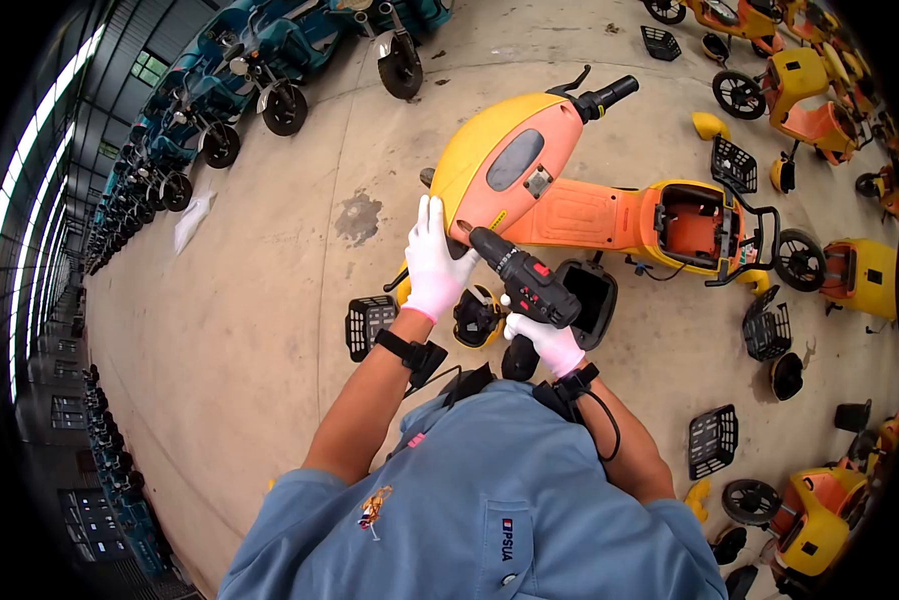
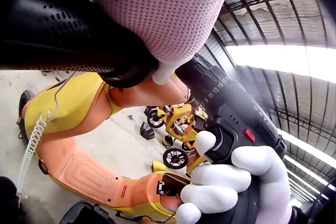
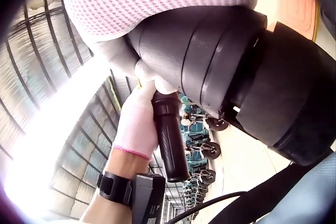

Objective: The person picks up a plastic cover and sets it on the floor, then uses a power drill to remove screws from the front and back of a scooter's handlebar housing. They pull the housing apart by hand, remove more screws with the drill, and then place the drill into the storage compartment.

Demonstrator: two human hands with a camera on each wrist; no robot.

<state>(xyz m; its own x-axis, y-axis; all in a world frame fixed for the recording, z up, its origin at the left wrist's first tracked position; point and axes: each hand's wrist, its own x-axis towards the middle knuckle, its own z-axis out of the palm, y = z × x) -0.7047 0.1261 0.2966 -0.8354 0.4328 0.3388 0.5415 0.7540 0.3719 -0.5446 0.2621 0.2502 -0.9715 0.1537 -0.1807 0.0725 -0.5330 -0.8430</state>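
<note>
So I'm watching this from my end of the feed, and it's looking like drill work on the scooter (image 1: 581,215). The right hand (image 1: 544,340) is clenching the black drill (image 1: 525,280), fingers wrapping the handle, with a fingertip (image 2: 205,142) sitting by the trigger. Can't tell if it's actually squeezing. The drill is pointing at the lower edge of the front cover (image 1: 494,200), nose just beside the left hand (image 1: 436,262). The bit isn't showing clearly, so I can't say whether it's touching anything.

My two cents on doing this well: I'd be wanting the bit lined up straight with the hole or screw before any trigger, then steady push and slow speed, since a slanted bit could be chewing up the screw head or skidding over that plastic. I'd also be keeping that left thumb away from the chuck, because it's sitting awfully near.

Pose-wise, both forearms are reaching forward and angling in toward the cover. The left hand isn't clenching anything that I'm seeing; its fingers are lying straight against the cover's side, probably steadying it. The right wrist is sitting lower and closer to the body, behind the drill.
</note>
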